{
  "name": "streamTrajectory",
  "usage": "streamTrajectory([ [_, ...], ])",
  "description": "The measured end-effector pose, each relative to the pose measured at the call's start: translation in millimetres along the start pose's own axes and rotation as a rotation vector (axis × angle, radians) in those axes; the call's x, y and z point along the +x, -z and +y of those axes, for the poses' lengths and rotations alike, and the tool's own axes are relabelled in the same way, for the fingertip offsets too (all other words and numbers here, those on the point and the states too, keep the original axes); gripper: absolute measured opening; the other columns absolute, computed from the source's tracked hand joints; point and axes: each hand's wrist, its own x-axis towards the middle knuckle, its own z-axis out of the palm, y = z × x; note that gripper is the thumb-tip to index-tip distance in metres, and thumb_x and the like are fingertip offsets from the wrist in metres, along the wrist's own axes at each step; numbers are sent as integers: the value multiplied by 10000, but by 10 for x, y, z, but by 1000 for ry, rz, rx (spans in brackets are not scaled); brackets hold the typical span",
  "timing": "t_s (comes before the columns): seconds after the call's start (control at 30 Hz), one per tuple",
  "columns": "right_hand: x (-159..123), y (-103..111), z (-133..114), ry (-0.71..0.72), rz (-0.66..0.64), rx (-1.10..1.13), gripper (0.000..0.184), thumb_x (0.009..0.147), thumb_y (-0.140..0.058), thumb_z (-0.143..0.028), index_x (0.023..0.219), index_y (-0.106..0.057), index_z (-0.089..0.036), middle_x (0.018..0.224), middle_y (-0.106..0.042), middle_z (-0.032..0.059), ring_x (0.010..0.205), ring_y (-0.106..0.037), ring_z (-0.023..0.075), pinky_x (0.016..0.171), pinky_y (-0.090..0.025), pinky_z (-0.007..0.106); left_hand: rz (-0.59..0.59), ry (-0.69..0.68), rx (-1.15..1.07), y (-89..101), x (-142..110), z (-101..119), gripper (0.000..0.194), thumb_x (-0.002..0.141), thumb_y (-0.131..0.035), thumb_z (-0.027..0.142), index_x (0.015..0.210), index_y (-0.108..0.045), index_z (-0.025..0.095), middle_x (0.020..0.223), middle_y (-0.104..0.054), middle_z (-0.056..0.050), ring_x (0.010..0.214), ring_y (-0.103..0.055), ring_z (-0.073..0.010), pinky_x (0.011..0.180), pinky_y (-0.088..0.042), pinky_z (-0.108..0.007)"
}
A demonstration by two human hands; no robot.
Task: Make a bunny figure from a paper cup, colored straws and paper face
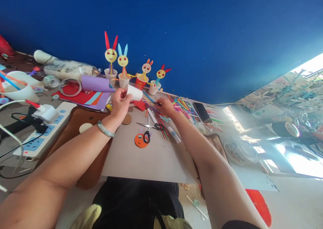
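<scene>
My left hand (120, 103) is closed around a white paper cup (135, 93), which is tilted on its side above the table. My right hand (165, 107) is closed, its fingertips at a slim blue stick (148, 97) with a dark part by the fingers; its exact kind is unclear. Below the hands lie open scissors (151, 125) with black handles. An orange paper disc (140, 140) with a drawn face is partly under one scissor handle. A glue tube (174, 135) lies near my right forearm, and a brown disc (126, 119) sits below my left hand.
Rabbit-faced figures in cups (111, 76) stand along the blue wall. Coloured sticks (184, 109) and a black phone (202, 112) lie at right. Purple paper (94, 83), stacked cups (68, 71), a brown tray (88, 168) and a power strip (62, 116) with cables are at left.
</scene>
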Motion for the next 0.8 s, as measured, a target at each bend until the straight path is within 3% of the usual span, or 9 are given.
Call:
streamTrajectory([
  [0.2, -247, 191, 47, -102, 147, 217, 273, 846, -549, -360, 839, -728, -155, 774, -716, 55, 648, -564, 153, 624, -413, 278, -73, 108, -1, -4, -49, 92, 185, 644, -718, 229, 814, -676, 169, 764, -697, -10, 689, -619, -153, 609, -507, -249],
  [0.3, -482, 231, -74, -204, 293, 532, 316, 834, -577, -447, 849, -711, -162, 742, -719, 53, 546, -504, 129, 548, -400, 272, -92, 121, 37, 1, -55, 94, 172, 674, -716, 253, 823, -709, 167, 748, -699, -8, 687, -614, -153, 614, -498, -249],
  [0.43, -849, 197, -339, -26, 242, 600, 285, 824, -638, -446, 722, -679, -184, 652, -677, 24, 571, -531, 132, 582, -441, 268, -116, 94, 105, 14, -58, 89, 183, 707, -683, 250, 853, -734, 153, 725, -696, -12, 683, -613, -156, 644, -504, -258],
  [0.53, -1022, 144, -501, 74, 214, 578, 207, 781, -666, -391, 779, -716, -191, 695, -696, 25, 617, -578, 148, 606, -462, 273, -135, 25, 158, 21, -62, 82, 174, 717, -673, 247, 853, -736, 160, 776, -731, -24, 735, -646, -171, 721, -540, -280],
  [0.8, -1095, 72, -602, 36, 142, 576, 213, 788, -639, -391, 811, -734, -203, 680, -666, 8, 584, -503, 134, 572, -410, 269, -186, -167, 280, 22, -114, 68, 165, 772, -662, 261, 875, -743, 161, 874, -777, -67, 810, -704, -201, 766, -582, -315],
])
